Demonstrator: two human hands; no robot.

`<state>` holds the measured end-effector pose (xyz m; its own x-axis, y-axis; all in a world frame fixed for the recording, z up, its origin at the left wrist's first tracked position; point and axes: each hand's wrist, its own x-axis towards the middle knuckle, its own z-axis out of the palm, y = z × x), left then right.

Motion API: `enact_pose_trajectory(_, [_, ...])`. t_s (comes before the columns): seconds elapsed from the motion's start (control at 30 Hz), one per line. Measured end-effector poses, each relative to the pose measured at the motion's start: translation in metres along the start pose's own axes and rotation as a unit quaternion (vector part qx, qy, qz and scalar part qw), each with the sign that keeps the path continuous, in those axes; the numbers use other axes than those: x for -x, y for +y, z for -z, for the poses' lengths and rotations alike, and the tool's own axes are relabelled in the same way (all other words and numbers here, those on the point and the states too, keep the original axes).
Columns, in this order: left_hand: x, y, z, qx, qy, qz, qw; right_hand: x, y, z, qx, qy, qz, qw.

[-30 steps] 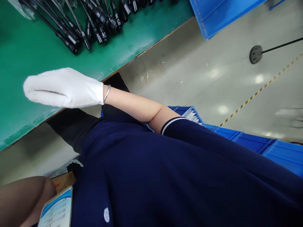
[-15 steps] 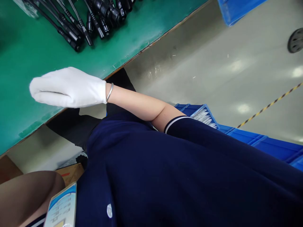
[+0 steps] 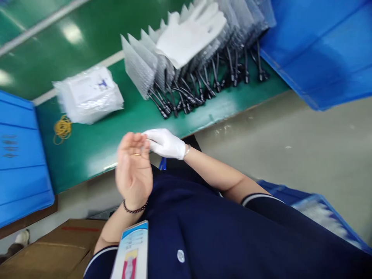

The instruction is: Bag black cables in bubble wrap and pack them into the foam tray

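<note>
My left hand (image 3: 134, 170) is bare, its palm turned up towards me and its fingers slightly bent but not closed round anything. Its fingertips meet the finger end of my right hand (image 3: 167, 145), which wears a white glove. The gloved fingers are stretched out with a narrow gap beside the thumb; their tips are partly hidden behind the bare fingers. Both hands are over the front edge of the green table (image 3: 95, 155). Beyond them, a loose white glove (image 3: 193, 35) lies on a row of bubble-wrap bags (image 3: 139, 64) with black cables (image 3: 186, 97) sticking out.
A clear plastic packet (image 3: 91, 95) and yellow rubber bands (image 3: 62, 128) lie left on the table. Blue crates stand at the left (image 3: 20, 159) and right (image 3: 325, 50). A cardboard box (image 3: 58, 248) is at lower left, another blue crate (image 3: 334, 221) at lower right.
The view has swung left along the table. My left hand has come up bare to my gloved right hand, which was alone over the table. The loose glove and bubble-wrap bags are now in view.
</note>
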<state>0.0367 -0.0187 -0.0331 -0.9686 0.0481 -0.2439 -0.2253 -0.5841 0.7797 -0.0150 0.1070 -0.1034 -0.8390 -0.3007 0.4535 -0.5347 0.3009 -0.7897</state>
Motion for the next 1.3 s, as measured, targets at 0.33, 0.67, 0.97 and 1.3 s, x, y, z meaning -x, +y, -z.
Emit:
enact_pose_trajectory(0.33, [-0.037,0.002,0.038,0.072,0.062,0.035,0.995,-0.004,-0.006,-0.005,-0.038,0.032,-0.091,0.995])
enact_pose_trajectory(0.67, [-0.045,-0.002,0.051,0.097,0.089,0.064,0.989,-0.021,-0.034,0.039,0.078,0.129,-0.081,0.985])
enact_pose_trajectory(0.97, [-0.043,0.003,0.048,0.163,-0.005,0.14,0.977,-0.069,-0.005,0.123,0.412,0.225,-0.068,0.88])
enact_pose_trajectory(1.3, [-0.041,0.005,0.055,0.21,-0.008,0.143,0.967,-0.092,0.045,0.132,0.528,0.151,-0.14,0.824])
